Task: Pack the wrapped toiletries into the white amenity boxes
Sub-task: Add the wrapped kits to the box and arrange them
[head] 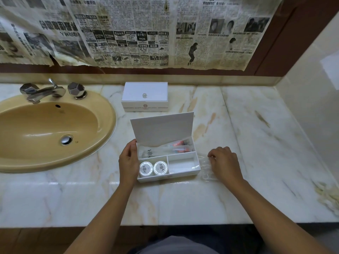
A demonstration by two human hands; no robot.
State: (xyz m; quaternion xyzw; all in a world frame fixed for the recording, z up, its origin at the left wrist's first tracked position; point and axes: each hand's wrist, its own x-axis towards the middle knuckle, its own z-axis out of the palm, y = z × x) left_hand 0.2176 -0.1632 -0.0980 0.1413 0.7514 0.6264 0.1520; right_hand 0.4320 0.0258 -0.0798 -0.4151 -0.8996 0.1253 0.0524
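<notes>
An open white amenity box [185, 171] sits on the marble worktop [256, 143], lid up. Its rear compartment holds wrapped toothbrush packets [165, 149] with a dark crest; the front-left one holds two round wrapped soaps [153, 168] bearing the same crest. The left hand [128, 160] grips the box's left wall, fingers curled. The right hand [224, 162], fingers bent, pinches clear wrapped packets [207, 171] lying just right of the box. A closed box [145, 97] behind carries small print, unreadable.
</notes>
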